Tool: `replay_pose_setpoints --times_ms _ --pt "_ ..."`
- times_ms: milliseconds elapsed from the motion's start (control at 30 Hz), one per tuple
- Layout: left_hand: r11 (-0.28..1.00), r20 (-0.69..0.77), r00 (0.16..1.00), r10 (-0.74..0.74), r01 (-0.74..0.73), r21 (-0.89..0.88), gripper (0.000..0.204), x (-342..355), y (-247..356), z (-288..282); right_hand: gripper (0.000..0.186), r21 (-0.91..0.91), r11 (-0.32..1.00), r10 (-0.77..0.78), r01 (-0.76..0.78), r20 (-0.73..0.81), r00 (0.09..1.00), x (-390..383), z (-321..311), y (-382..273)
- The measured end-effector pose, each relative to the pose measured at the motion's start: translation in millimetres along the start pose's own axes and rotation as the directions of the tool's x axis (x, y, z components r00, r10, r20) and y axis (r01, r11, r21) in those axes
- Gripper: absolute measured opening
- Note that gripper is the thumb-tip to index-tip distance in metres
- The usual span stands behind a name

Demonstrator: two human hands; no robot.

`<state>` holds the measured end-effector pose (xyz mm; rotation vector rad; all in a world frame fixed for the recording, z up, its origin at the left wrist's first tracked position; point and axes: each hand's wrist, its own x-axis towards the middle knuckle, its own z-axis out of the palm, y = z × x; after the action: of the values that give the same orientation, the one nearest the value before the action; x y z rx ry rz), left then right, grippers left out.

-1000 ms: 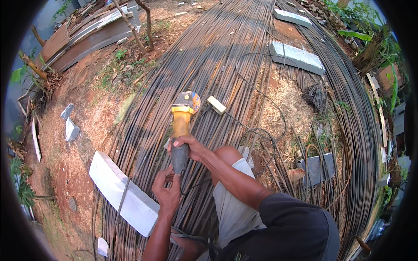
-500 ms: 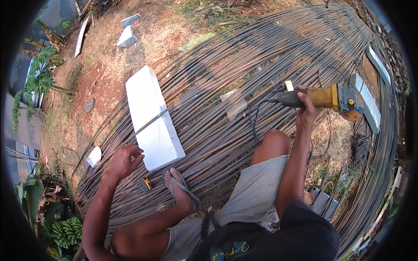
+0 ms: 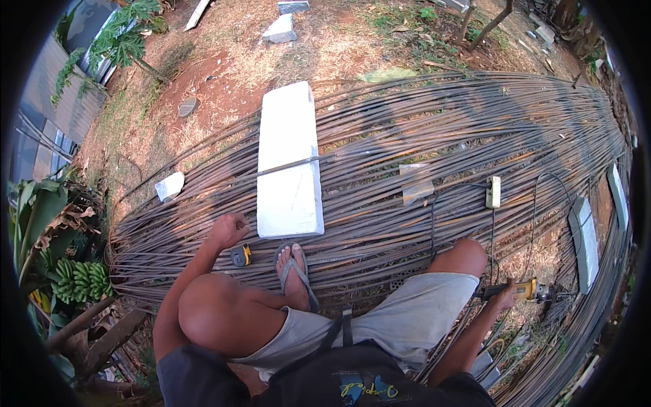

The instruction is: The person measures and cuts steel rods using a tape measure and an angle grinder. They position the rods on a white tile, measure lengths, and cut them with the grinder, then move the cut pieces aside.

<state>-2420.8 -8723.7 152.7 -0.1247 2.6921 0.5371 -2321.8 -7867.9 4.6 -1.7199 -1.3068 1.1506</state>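
My right hand (image 3: 502,296) is wrapped round the body of a yellow and dark angle grinder (image 3: 525,290), low beside my right knee; its head points right. My left hand (image 3: 230,229) hangs over the steel bars with its fingers curled in, and nothing shows in them. Just right of it lies a long white block (image 3: 288,197), with one thin steel rod (image 3: 293,165) crossing its top. A yellow and black tape measure (image 3: 241,255) rests on the bars below my left hand, near my sandalled foot (image 3: 293,275).
Long rusty steel bars (image 3: 380,224) spread under everything. A white socket block (image 3: 494,192) with dark cables lies ahead of my right knee. White offcuts (image 3: 169,186) and more pale blocks (image 3: 584,244) lie around. Green bananas (image 3: 81,279) hang at the left.
My right hand has lowered the grinder from ahead of my knee to beside my right thigh. My left hand has drawn slightly away from the block. The view has turned.
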Motion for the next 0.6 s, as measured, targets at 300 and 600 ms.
replay_pose_setpoints --times_ms 300,600 --pt "1.0 -0.013 1.0 -0.019 0.019 0.008 0.027 15 6 33 0.066 -0.533 0.814 0.181 -0.232 -0.147 0.972 -12 -81 98" --pt "1.0 -0.049 0.999 0.019 -0.018 0.018 0.027 1 9 28 0.067 -0.844 0.536 -0.025 -0.029 -0.05 0.998 -22 -75 126"
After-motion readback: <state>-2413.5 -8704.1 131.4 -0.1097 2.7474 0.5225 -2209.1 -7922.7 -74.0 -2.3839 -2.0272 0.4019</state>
